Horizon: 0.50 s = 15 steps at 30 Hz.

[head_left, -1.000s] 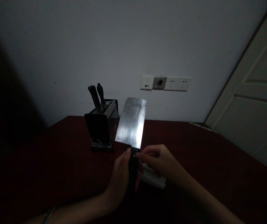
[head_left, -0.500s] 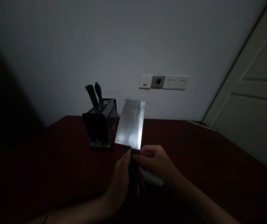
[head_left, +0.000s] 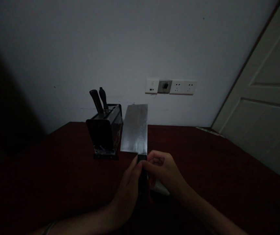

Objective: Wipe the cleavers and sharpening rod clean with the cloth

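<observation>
"Two curved black knife handles (head_left: 96,101) poke from the top of the black, box-shaped knife block (head_left: 100,132). What about the grey steel cleaver (head_left: 135,127)?"

"Upright above the dark red wooden bench (head_left: 191,153), just right of the block: broad rectangular blade (head_left: 135,132), dull sheen, faint marks near its black handle (head_left: 142,158)."

"And the fingers?"

"The left hand's (head_left: 127,189) wrap round that handle, curling behind it; the right hand (head_left: 164,167) pinches its upper end between thumb and forefinger."
</observation>
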Each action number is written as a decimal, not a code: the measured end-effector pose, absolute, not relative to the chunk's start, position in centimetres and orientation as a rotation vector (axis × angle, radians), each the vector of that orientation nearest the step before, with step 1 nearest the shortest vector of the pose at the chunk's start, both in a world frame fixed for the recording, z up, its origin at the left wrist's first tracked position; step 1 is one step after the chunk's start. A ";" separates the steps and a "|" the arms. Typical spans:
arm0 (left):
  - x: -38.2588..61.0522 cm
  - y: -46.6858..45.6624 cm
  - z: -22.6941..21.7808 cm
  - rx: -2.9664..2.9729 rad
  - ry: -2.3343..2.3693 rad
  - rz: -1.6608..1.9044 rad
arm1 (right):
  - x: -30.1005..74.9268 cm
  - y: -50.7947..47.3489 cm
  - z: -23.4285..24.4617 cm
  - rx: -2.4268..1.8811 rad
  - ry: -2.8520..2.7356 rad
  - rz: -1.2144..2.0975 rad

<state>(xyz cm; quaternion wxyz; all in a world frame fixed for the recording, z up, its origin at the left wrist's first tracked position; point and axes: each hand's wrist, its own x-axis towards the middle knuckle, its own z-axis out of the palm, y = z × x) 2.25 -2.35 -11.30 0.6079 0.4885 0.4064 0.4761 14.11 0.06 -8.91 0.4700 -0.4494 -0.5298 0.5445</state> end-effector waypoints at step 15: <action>2.9 -3.8 -13.1 1.011 0.902 1.058 | 14.6 0.4 -8.5 -1.061 -1.269 1.293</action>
